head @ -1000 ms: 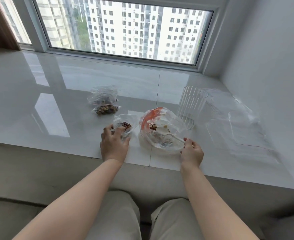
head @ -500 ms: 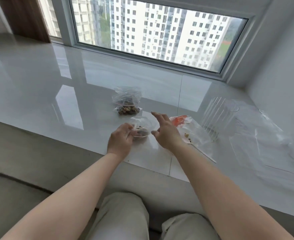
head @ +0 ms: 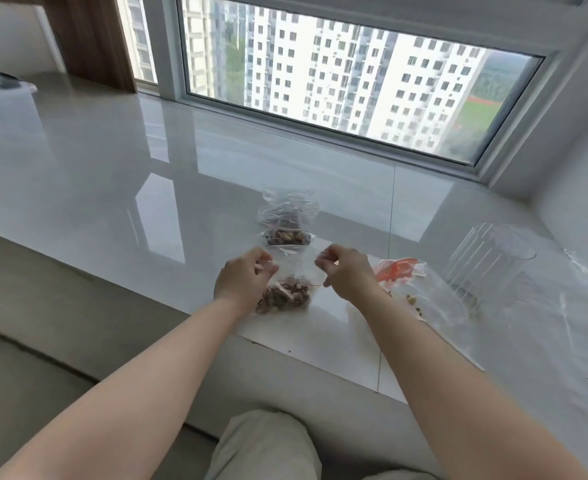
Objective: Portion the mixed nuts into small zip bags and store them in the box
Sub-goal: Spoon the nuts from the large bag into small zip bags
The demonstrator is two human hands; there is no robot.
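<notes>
A small clear zip bag (head: 287, 292) with mixed nuts in its bottom stands on the white sill near the front edge. My left hand (head: 242, 280) pinches the bag's top left corner and my right hand (head: 346, 271) pinches its top right corner, holding the top stretched between them. Behind it lies a second small zip bag (head: 287, 223) with nuts inside. To the right lies the large clear bag (head: 420, 292) with an orange strip and a few nuts left, partly hidden by my right forearm.
A clear ribbed plastic box (head: 486, 265) stands at the right. Loose clear plastic sheets (head: 583, 313) lie beyond it near the wall. The glossy sill (head: 112, 188) stretches far to the left, and its front edge drops to a grey ledge (head: 77, 306).
My right hand left the large bag and came over to the small bag. Both hands now hold the small bag's top corners, and the bag stands upright. The view has swung left.
</notes>
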